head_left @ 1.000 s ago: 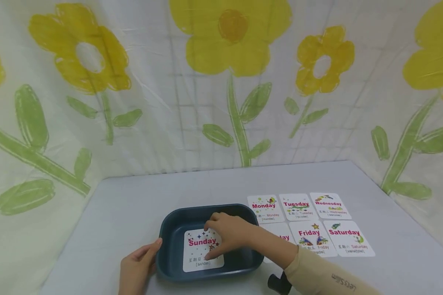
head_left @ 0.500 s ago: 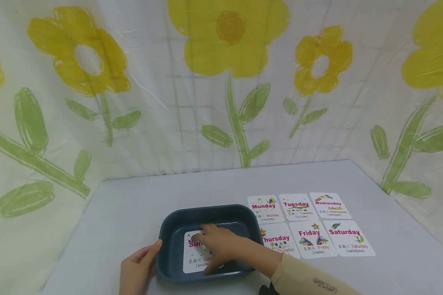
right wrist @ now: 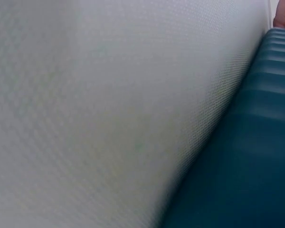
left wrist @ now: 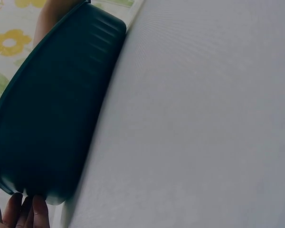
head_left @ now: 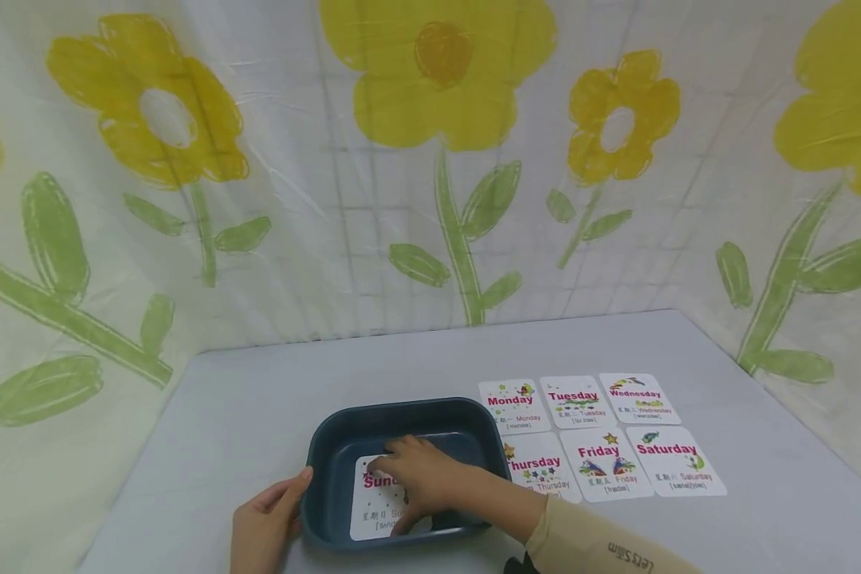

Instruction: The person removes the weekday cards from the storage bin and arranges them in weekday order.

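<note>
A dark teal tray (head_left: 488,438) with raised walls stands on the table, and a white flashcard (head_left: 373,502) printed "Sunday" lies inside it. My left hand (head_left: 269,514) holds the tray's left end, thumb at the rim. In the left wrist view, fingertips (left wrist: 40,211) press against the tray's outer wall. My right hand (head_left: 423,478) reaches into the tray over the flashcard, its bent fingers on the card's upper part and its thumb by the front edge. The hand covers the card's right side. The right wrist view shows the tray's ribbed outer wall (right wrist: 261,128).
Right of the tray, day flashcards lie in two rows: Monday (head_left: 513,410), Tuesday (head_left: 572,406), Wednesday (head_left: 640,402), then Thursday (head_left: 545,462), Friday (head_left: 606,470) and Saturday (head_left: 678,466). A flowered curtain (head_left: 308,239) hangs behind the grey table (head_left: 258,399).
My right hand has lowered onto the Sunday flashcard, which has slid slightly toward the tray's front wall. The right forearm has shifted left, uncovering the Thursday card. My left hand has stayed on the tray.
</note>
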`<state>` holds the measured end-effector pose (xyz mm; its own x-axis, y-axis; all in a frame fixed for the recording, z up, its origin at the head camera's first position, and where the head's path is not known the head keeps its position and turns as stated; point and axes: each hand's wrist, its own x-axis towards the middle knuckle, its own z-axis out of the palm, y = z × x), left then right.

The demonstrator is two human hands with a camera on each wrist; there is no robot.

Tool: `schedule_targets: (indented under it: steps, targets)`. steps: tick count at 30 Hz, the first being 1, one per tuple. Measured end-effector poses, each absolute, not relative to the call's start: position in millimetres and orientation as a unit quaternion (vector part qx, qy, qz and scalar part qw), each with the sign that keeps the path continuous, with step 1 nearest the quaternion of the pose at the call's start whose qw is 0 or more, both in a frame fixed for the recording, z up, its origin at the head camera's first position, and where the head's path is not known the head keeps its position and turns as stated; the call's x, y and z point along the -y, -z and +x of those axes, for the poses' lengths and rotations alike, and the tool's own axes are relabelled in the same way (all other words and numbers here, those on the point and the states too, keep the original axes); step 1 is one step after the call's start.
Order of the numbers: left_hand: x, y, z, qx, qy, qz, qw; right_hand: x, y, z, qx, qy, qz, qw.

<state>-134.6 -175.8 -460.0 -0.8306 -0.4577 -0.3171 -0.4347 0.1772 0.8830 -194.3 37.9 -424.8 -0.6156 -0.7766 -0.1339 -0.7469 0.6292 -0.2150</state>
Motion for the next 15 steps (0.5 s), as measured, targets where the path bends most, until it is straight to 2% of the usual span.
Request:
schedule_targets:
  steps: [8, 15]
  targets:
    - [174.9, 459.8, -134.8, 0.770, 0.566, 0.293, 0.010, -40.1, 424.0, -191.9, -0.874, 0.101, -0.464, 0.103]
    - [174.2, 458.8, -134.7, 0.772, 0.564, 0.294, 0.005, -42.4, 423.9, -198.2, -0.849, 0.112, -0.497, 0.142]
